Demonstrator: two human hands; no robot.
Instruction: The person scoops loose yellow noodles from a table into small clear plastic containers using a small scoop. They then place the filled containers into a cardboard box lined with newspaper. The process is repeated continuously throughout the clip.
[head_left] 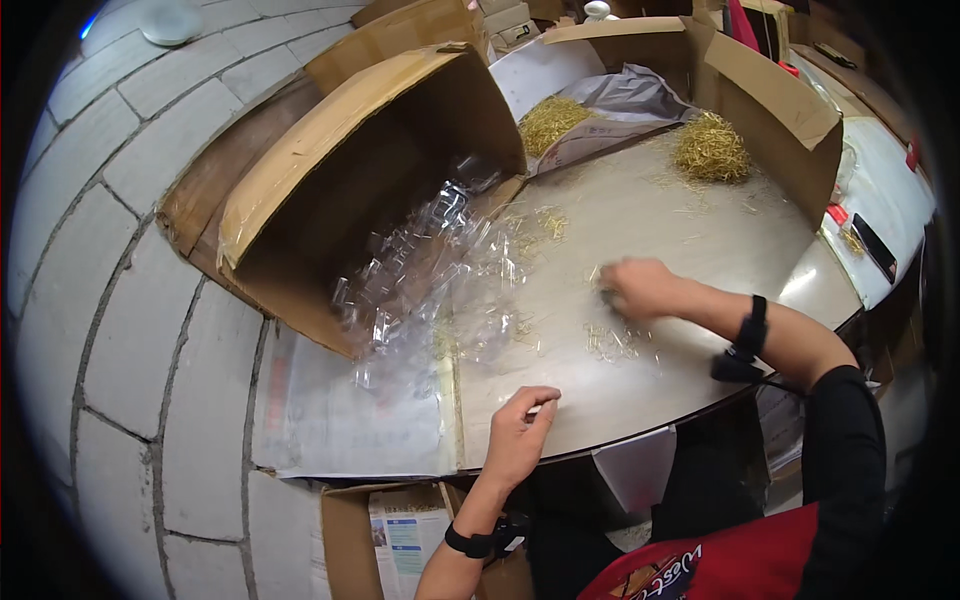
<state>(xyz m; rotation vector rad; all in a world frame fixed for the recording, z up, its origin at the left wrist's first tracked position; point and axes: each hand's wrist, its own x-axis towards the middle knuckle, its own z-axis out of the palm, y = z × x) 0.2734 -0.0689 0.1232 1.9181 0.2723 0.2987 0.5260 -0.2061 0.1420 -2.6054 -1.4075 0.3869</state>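
Observation:
My right hand (640, 288) is over the middle of the table, slightly blurred, its fingers bent down around something small and dark that I cannot make out. Just below it lies a loose scatter of thin gold-coloured metal pieces (610, 343), like pins or clips. Near the table's front edge, my left hand (522, 430) is curled with thumb and fingers together; what they hold, if anything, is hidden. Farther back sits a heaped pile of the same gold pieces (712, 148). Many small clear plastic boxes (430, 265) spill across the table on the left.
A large cardboard box (340, 130) lies on its side at the left, opening toward the table. More gold pieces (552, 124) rest by a grey plastic sheet (640, 95) at the back. Cardboard walls (775, 120) edge the table's far right. A black phone (874, 247) lies beyond.

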